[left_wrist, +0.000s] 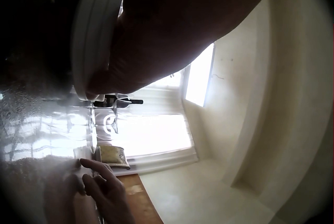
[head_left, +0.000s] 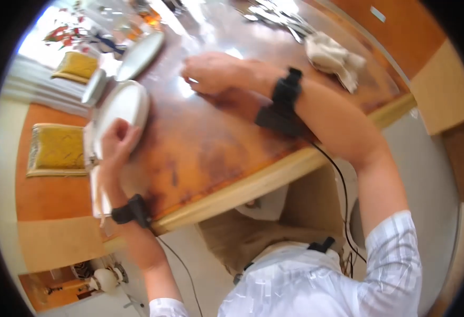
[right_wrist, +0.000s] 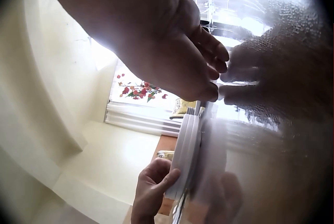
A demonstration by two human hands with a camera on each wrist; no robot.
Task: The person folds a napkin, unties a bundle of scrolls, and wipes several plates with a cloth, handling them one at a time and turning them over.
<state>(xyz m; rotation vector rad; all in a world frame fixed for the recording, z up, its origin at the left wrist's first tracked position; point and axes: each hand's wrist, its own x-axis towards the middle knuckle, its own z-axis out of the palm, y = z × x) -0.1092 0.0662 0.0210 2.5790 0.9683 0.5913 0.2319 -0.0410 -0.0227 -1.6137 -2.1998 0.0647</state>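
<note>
In the head view, my left hand (head_left: 118, 142) grips the near rim of stacked white plates (head_left: 126, 105) at the table's left edge. The right wrist view shows that hand (right_wrist: 152, 185) with its thumb against the side of the stack (right_wrist: 186, 148). My right hand (head_left: 213, 73) is over the glossy table to the right of the plates, palm down with fingers loosely bent. Its fingertips are at or just above the surface; contact is unclear. Seen from the left wrist, the right hand (left_wrist: 107, 190) has its index finger extended and no visible object in it.
Another white plate (head_left: 140, 56) and a white dish (head_left: 95, 87) lie beyond the stack. Cutlery (head_left: 282, 20) and a crumpled beige cloth (head_left: 329, 55) are at the far right of the wooden table (head_left: 205, 153). Chairs with yellow cushions (head_left: 60, 150) stand at left.
</note>
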